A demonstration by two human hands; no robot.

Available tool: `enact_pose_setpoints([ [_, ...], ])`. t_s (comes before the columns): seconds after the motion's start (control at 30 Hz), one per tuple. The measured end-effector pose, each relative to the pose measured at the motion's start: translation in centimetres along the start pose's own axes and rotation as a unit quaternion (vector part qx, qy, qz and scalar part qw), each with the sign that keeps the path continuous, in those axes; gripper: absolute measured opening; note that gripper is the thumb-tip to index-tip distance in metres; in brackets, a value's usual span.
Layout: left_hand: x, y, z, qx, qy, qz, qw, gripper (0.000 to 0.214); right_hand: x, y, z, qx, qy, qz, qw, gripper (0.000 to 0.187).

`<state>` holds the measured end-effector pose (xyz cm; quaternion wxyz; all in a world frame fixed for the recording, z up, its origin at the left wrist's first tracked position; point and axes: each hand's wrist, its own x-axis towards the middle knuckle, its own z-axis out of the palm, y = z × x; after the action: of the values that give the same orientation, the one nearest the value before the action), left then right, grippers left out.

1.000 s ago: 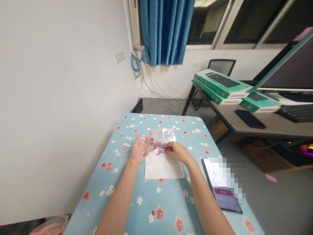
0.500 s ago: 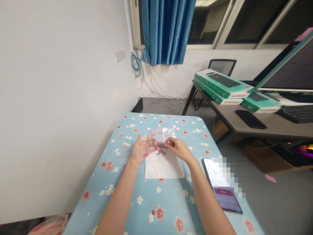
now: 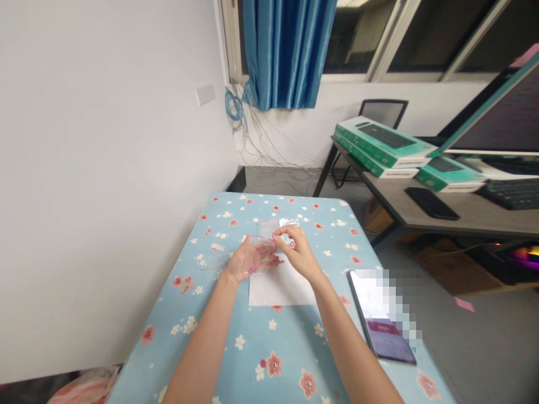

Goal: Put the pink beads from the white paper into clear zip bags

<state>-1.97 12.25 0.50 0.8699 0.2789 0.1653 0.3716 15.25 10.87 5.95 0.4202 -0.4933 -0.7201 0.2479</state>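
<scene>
Clear plastic bag (image 3: 269, 242) pinched between both hands, above a white paper sheet (image 3: 280, 287).
Right hand (image 3: 300, 255): grip together, thumb and fingertips clamped on the upper part of the bag. Left hand (image 3: 248, 259): grip apart, fingers extended, with the bag lying across them. Small pink beads (image 3: 275, 260) appear through the film beside the right hand, with more near the left palm; whether all are inside cannot be confirmed. Paper lies on the blue flower-print worktop (image 3: 210, 348). Smartphone (image 3: 381, 331) lies just right of the paper, its screen partly pixelated. Green keyboard boxes (image 3: 383, 143) rest farther off on a grey desk (image 3: 433, 221).
</scene>
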Motion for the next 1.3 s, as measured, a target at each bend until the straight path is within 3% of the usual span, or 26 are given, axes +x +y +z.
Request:
enact_pose_setpoints([
  [0.27,0.0,-0.3,-0.4,-0.002,-0.01,-0.009,1.0,0.072,-0.3,-0.4,0.8,-0.013,-0.031,-0.007,0.999,0.017],
  [0.43,0.0,0.1,0.2,-0.017,0.005,0.007,1.0,0.075,0.0,0.2,0.0,0.006,-0.012,-0.015,1.0,0.018],
  [0.57,0.0,0.5,0.4,-0.046,0.039,0.047,0.997,0.074,0.0,1.3,-1.2,0.017,0.003,0.022,1.0,0.019],
  [0.67,0.0,0.7,0.4,-0.077,0.05,0.072,0.993,0.075,-0.2,2.4,-2.0,-0.03,-0.062,0.057,0.996,0.018],
  [0.83,0.1,0.9,0.2,-0.11,0.072,0.088,0.987,0.072,-0.8,4.0,-1.8,-0.138,-0.194,0.092,0.967,0.011],
  [1.07,0.4,0.7,-0.7,-0.118,0.091,0.112,0.983,0.065,-1.2,5.6,-0.8,-0.185,-0.22,0.085,0.954,0.011],
  [1.3,0.3,0.8,0.1,-0.128,0.102,0.103,0.981,0.065,-1.3,5.7,-0.7,-0.157,-0.235,0.075,0.956,0.013],
])
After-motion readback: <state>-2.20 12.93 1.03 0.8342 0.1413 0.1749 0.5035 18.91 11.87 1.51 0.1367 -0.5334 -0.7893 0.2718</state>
